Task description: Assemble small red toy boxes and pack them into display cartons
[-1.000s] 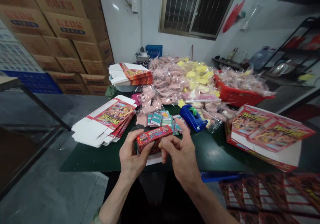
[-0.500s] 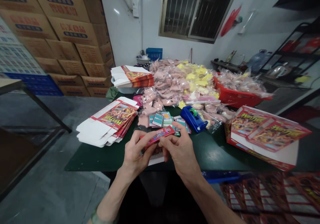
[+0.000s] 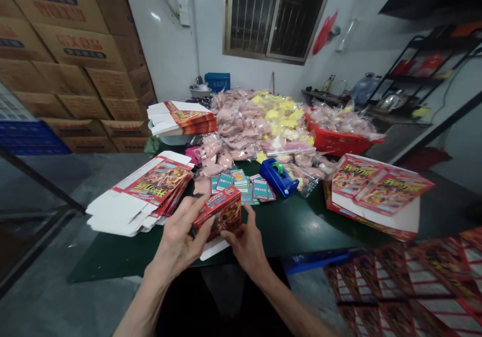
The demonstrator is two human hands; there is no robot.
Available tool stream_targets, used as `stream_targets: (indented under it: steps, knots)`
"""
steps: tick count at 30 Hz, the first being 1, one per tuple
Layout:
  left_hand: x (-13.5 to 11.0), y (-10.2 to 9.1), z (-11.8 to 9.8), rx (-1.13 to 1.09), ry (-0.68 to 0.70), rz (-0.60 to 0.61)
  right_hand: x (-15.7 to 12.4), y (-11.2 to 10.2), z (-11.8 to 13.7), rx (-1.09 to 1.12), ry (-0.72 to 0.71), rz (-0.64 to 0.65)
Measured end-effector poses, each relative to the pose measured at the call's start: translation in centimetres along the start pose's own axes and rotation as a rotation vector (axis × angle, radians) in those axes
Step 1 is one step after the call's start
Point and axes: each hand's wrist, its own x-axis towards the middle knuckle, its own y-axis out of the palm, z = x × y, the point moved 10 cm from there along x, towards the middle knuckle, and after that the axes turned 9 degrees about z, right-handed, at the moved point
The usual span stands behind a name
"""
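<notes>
A small red printed cardboard box (image 3: 227, 215) is held just above the near edge of the table, its top and picture front showing. My left hand (image 3: 179, 237) grips its left side, fingers along the top and thumb on the front. At the lower right, my right hand (image 3: 246, 244) pinches the box, thumb on the front and fingers by the right side. A white flap (image 3: 214, 248) sticks out underneath. Just behind the box lie teal-backed cards (image 3: 246, 189) and a blue tape dispenser (image 3: 278, 178) with green tape.
Flattened cartons (image 3: 139, 191) are stacked at left, more (image 3: 183, 118) behind. Bagged pink and yellow plush pieces (image 3: 256, 121) are heaped at the back, beside a red basket (image 3: 339, 142). Two finished boxes sit in a display tray (image 3: 372, 221) on the right of the green table (image 3: 289, 231).
The box has turned so its picture front now shows. My right hand has moved from its top end down to the lower right. The view has swung right.
</notes>
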Motion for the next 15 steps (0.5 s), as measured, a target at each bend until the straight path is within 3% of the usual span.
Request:
stream_targets:
  steps: [3,7,9,11,13,15]
  knots:
    - [-1.9,-1.6,0.6,0.03,-0.082,-0.16,-0.7,-0.2,-1.1,-0.066,-0.035,-0.022]
    - [-7.0,-2.9,3.3,-0.076,-0.356,-0.449,-1.6,-2.8,1.1,0.192,-0.165,-0.158]
    - [-8.9,-1.4,5.5,-0.22,-0.505,-0.424,-2.0,-5.2,2.8,0.228,-0.23,-0.255]
    - [-9.4,0.4,6.8,-0.353,-0.575,-0.308,-2.5,-7.6,5.7,0.062,-0.387,-0.331]
    - [-8.8,0.4,6.3,-0.359,-0.524,-0.277,-3.4,-8.4,9.7,-0.231,-0.623,-0.355]
    - [-7.4,-1.0,4.5,-0.238,-0.407,-0.305,-4.0,-6.9,12.8,-0.516,-0.792,-0.267]
